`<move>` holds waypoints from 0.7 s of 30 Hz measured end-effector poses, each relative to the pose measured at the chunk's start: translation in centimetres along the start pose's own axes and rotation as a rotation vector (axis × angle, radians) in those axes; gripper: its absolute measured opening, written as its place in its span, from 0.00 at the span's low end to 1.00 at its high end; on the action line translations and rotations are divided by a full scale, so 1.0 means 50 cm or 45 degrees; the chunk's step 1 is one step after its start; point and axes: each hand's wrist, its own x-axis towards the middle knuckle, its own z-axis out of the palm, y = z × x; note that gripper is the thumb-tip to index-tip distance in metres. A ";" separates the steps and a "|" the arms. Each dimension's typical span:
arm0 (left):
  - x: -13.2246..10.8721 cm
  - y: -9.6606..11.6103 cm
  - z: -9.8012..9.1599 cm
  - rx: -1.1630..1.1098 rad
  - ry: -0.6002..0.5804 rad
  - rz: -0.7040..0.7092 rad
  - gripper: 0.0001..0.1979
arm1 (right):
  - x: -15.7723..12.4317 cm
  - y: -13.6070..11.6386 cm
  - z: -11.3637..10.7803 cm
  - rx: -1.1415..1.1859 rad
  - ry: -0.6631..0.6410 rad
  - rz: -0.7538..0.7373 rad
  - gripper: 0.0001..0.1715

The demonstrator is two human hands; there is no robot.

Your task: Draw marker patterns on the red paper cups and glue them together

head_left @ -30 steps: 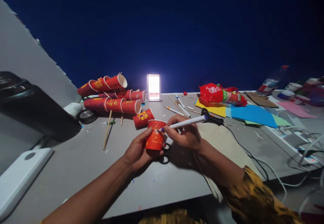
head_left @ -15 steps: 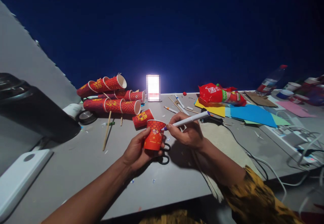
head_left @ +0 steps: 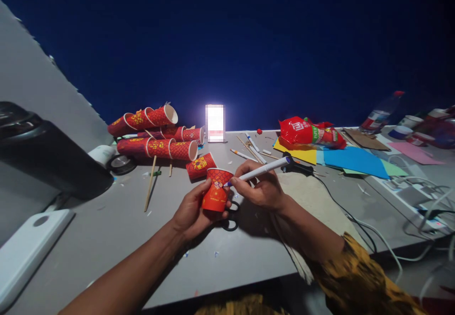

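A red paper cup [head_left: 216,200] with gold print stands nearly upright in my left hand [head_left: 194,210], fingers wrapped round it. My right hand [head_left: 261,187] is closed on a white marker pen [head_left: 265,169] with a purple end, its tip at the cup's printed front; whether it touches cannot be told. Another red paper cup [head_left: 201,167] lies on its side just behind. Below the held cup, the black handles of scissors [head_left: 231,223] show on the table, their blades hidden.
Joined red cups [head_left: 156,149] lie at the back left near a dark bottle [head_left: 53,153]. A bright screen [head_left: 215,123] stands at the back. Rightward are loose markers [head_left: 242,155], a red packet [head_left: 296,134], blue paper [head_left: 355,161], a glue gun [head_left: 296,166] and a cloth [head_left: 309,201].
The marker's tip has shifted slightly left and down on the cup, and its back end has moved left with my right hand. My left hand and the cup are almost still.
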 end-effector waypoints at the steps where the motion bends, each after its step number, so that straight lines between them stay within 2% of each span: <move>1: 0.000 0.001 0.000 0.003 -0.003 0.000 0.17 | 0.002 -0.003 -0.002 0.012 0.022 0.000 0.07; 6: 0.001 0.003 0.002 0.016 -0.011 -0.033 0.21 | 0.008 -0.006 -0.008 -0.010 0.138 0.021 0.08; 16: 0.001 0.001 0.001 -0.007 -0.032 -0.052 0.20 | 0.003 -0.006 0.000 -0.017 0.065 0.002 0.09; 21: 0.002 -0.001 0.000 -0.021 -0.052 -0.046 0.21 | -0.001 -0.002 0.004 0.011 0.018 0.050 0.08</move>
